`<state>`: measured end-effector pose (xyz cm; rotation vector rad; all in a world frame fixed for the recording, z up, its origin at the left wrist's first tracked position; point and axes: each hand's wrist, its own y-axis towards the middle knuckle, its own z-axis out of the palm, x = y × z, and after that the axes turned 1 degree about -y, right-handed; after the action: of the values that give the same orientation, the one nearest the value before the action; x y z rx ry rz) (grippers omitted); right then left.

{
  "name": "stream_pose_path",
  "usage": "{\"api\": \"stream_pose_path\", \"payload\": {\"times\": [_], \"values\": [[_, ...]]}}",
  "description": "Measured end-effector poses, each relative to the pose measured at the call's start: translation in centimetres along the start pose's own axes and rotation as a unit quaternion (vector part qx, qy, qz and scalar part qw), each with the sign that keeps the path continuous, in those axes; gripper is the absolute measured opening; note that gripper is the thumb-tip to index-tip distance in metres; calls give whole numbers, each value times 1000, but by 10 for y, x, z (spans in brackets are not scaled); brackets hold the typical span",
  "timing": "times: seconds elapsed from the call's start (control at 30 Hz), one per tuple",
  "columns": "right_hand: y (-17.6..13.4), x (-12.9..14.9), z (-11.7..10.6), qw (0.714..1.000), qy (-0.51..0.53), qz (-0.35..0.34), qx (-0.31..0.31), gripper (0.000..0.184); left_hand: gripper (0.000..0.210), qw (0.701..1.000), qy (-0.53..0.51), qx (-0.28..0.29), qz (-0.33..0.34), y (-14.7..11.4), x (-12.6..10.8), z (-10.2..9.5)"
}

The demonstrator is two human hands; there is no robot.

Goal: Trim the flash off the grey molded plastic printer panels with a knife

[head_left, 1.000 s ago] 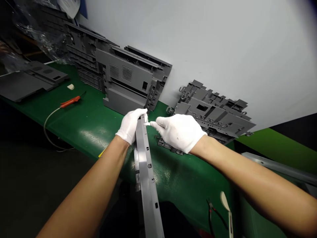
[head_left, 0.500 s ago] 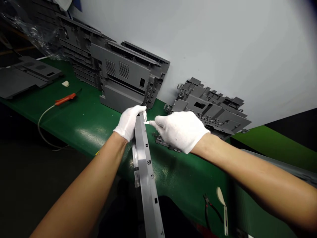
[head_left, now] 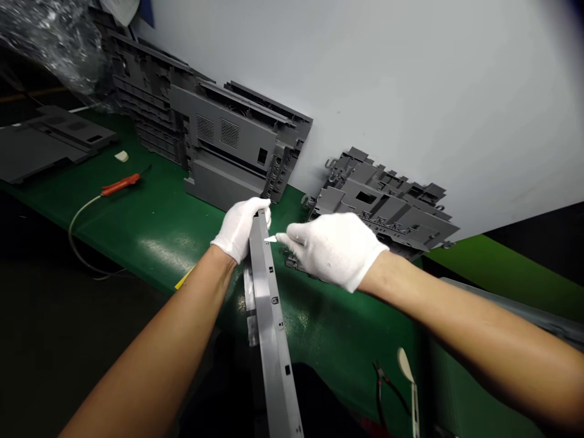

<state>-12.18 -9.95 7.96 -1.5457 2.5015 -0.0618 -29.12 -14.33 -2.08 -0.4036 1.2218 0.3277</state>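
Left gloved hand (head_left: 238,229) grasping far end of long grey plastic panel (head_left: 270,322), held edge-on across front edge of green bench (head_left: 177,231). Right gloved hand (head_left: 335,249) pinching small pointed blade (head_left: 271,239), tip at panel's edge. Pliers (head_left: 378,370) near bench's right edge.

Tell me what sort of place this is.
Likely a factory or workshop: grey molded panels lean against a pale wall, an orange corded tool lies on the green bench top, and the gloved left hand holds a long grey part.
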Motion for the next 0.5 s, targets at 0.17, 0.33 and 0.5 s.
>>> {"api": "stream_pose_path", "payload": {"times": [0.17, 0.33, 0.5], "values": [[-10, -2, 2, 991, 132, 23, -18, 59, 36, 1000, -6, 4, 7, -3, -3, -2], [15, -4, 13, 865, 483, 124, -51, 54, 35, 1000, 0, -11, 7, -6, -6, 2], [33, 32, 37, 705, 683, 188, -1, 46, 26, 997, 3, -75, 15, -4, -10, 4]]}}
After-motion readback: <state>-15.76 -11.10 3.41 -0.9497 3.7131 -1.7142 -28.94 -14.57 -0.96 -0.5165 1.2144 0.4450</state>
